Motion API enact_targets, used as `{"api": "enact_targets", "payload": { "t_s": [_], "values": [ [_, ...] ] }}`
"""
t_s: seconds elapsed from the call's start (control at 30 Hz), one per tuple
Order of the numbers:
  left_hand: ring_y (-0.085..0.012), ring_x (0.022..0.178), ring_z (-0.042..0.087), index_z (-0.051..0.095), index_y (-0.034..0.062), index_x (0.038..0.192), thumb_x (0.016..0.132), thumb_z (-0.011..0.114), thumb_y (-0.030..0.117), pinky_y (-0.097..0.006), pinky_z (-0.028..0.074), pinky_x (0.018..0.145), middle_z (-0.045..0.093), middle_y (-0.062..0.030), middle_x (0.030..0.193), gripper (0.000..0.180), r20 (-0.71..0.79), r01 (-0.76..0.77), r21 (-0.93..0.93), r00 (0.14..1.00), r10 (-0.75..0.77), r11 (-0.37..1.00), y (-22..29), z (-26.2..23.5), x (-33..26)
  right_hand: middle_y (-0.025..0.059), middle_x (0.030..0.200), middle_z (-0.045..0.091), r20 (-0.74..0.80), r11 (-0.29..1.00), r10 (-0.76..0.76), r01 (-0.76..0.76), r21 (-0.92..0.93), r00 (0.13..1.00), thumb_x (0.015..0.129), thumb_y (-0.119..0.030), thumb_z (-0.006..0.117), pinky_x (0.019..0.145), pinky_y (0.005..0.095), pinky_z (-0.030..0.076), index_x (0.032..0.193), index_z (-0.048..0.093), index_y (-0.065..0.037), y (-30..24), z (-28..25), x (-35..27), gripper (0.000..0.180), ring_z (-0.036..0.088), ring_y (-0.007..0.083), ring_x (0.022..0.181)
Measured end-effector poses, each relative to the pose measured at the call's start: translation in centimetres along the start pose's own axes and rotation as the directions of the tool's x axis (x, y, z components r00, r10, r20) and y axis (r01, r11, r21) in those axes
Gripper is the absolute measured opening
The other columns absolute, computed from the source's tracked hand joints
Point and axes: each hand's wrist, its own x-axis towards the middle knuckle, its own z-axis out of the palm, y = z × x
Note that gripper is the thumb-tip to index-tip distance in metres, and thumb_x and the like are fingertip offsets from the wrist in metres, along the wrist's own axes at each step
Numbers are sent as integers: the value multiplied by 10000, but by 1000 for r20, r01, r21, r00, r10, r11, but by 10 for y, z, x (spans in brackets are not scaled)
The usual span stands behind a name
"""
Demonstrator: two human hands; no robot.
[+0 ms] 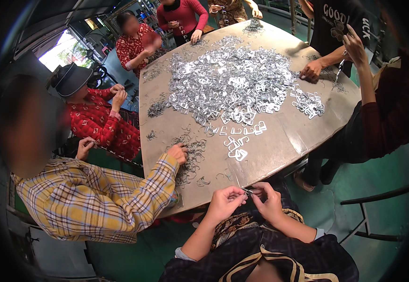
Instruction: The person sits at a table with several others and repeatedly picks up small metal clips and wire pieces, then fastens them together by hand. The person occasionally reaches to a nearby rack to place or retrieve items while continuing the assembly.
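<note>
At the near edge of the tabletop (279,136), the left hand (224,201) and right hand (266,198) meet, each grip pinched together on a small metal piece (246,191) held between the fingertips. A few finished-looking flat clips (237,149) lie in short rows just beyond, with loose wire hooks (192,157) to the left. The big heap of metal clips (230,80) at the centre looks mostly unsorted, so much work seems left.
</note>
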Motion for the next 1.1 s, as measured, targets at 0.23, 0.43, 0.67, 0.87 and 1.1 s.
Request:
{"api": "enact_targets", "payload": {
  "t_s": [0.23, 0.43, 0.67, 0.87, 1.1],
  "values": [
    [-118, 771, 657, 627, -41, 949, 896, 647, 37, -218, 508, 690, 688, -73, 880, 96, -73, -62, 15, 995, 63, 998, -4, 7, -7, 148, 880, 686, 11, 995, -74, 74, -64, 997, 794, 57, 679, 709, 304, 556, 1040, 600, 9, -13, 2, -6, 264, 711, 229, 821],
    [-209, 967, 598, 589, 4, 902, 840, 645, 9, -311, 469, 821, 633, -113, 1015, 84, -2, -464, 421, 859, 513, 779, -1, 8, -11, 145, 880, 685, 83, 989, -132, 137, -57, 988, 794, 52, 679, 699, 304, 564, 1039, 600, 11, -11, 3, -7, 261, 711, 227, 803],
    [-288, 934, 636, 539, 16, 917, 846, 618, -3, -357, 469, 860, 672, -132, 997, 108, -23, -422, 328, 891, 454, 845, -10, 6, -19, 119, 793, 683, 113, 980, -201, 200, 19, 973, 804, -5, 687, 647, 264, 546, 1019, 633, 12, 7, -3, 17, 222, 692, 157, 730],
    [-267, 945, 642, 534, 12, 908, 844, 614, -26, -356, 477, 863, 668, -137, 990, 109, 14, -459, 367, 873, 488, 809, -13, 0, -14, 113, 1056, 662, 238, 746, -415, 478, -464, 878, 788, -78, 677, 858, 402, 476, 1069, 650, -38, 36, -3, 99, 285, 611, 293, 1003],
    [-270, 951, 629, 549, 20, 892, 831, 630, -17, -363, 459, 877, 669, -120, 989, 108, 28, -475, 429, 857, 514, 768, -15, 2, -5, 100, 1194, 631, 495, 553, -330, 590, -588, 804, 832, -78, 530, 970, 390, 417, 1123, 650, -51, 85, 18, 150, 316, 555, 278, 1150]
  ]
}}
